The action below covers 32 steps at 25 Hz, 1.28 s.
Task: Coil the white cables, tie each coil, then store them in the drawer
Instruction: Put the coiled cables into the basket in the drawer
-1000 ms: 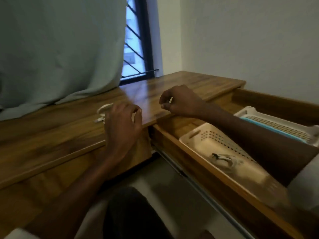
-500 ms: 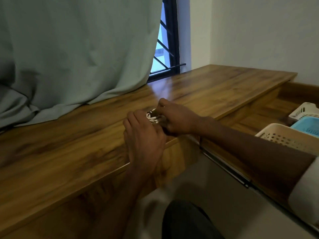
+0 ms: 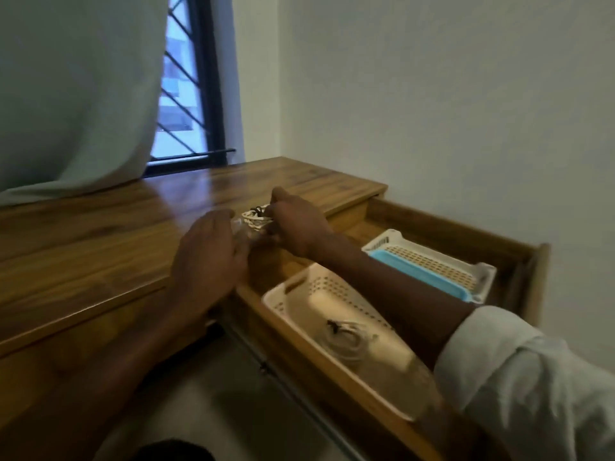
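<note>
A small white cable coil with a black tie on it lies on the wooden desk top near its front edge. My right hand pinches the coil from the right. My left hand is at the coil's left side, its fingertips blurred, and I cannot tell if they hold the cable. To the right the drawer stands pulled out. In it a cream basket holds another tied white coil.
A second white basket with a blue tray inside it sits at the back of the drawer. A grey curtain hangs over the desk's far left, beside a barred window. A white wall lies to the right.
The view has swung right, bringing the open drawer and its baskets back in sight. Both hands stay at the coil on the desk edge.
</note>
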Each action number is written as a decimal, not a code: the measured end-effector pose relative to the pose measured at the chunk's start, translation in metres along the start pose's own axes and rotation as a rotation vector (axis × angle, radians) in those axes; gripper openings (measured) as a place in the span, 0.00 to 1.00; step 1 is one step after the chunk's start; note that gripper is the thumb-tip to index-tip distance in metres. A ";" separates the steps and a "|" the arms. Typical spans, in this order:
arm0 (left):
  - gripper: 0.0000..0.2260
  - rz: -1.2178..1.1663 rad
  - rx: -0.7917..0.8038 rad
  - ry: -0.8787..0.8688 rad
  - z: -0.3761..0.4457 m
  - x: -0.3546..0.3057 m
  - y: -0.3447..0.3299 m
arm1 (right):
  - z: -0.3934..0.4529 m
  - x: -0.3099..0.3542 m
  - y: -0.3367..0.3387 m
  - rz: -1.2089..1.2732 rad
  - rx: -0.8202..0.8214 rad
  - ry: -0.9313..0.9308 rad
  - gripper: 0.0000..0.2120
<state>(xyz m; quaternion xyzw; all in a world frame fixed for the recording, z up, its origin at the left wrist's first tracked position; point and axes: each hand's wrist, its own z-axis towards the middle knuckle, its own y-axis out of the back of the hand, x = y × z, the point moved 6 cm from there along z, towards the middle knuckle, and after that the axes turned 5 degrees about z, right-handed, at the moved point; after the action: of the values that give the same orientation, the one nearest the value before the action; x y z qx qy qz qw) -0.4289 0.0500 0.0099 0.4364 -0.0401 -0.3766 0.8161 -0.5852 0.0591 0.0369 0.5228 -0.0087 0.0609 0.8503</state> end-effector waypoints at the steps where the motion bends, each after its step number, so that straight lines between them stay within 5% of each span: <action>1: 0.19 -0.027 0.038 -0.043 0.010 -0.034 -0.014 | -0.016 -0.030 0.011 -0.016 -0.010 -0.054 0.13; 7: 0.23 -0.044 0.219 -0.155 0.020 -0.171 -0.093 | -0.109 -0.200 0.047 -0.074 -0.029 -0.400 0.08; 13: 0.23 -0.064 0.291 -0.280 -0.010 -0.230 -0.122 | -0.178 -0.303 0.013 -0.094 0.183 -0.620 0.12; 19: 0.26 -0.061 0.342 -0.339 -0.031 -0.267 -0.119 | -0.186 -0.315 0.003 -0.023 0.232 -0.612 0.15; 22: 0.31 -0.099 0.360 -0.368 -0.042 -0.283 -0.111 | -0.192 -0.300 0.033 0.004 0.032 -0.539 0.11; 26: 0.52 -0.078 0.592 -0.327 -0.067 -0.314 -0.113 | -0.228 -0.267 0.084 0.245 -0.251 -0.291 0.11; 29: 0.60 0.070 0.670 -0.411 -0.085 -0.330 -0.119 | -0.268 -0.254 0.094 0.442 -0.301 -0.165 0.15; 32: 0.59 0.158 0.608 -0.436 -0.087 -0.330 -0.123 | -0.290 -0.261 0.069 0.478 -0.308 -0.228 0.18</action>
<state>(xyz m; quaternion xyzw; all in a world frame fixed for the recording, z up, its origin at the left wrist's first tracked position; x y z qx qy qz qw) -0.7014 0.2827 -0.0483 0.5638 -0.3562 -0.3673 0.6483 -0.8663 0.3231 -0.0535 0.3741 -0.2358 0.1982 0.8747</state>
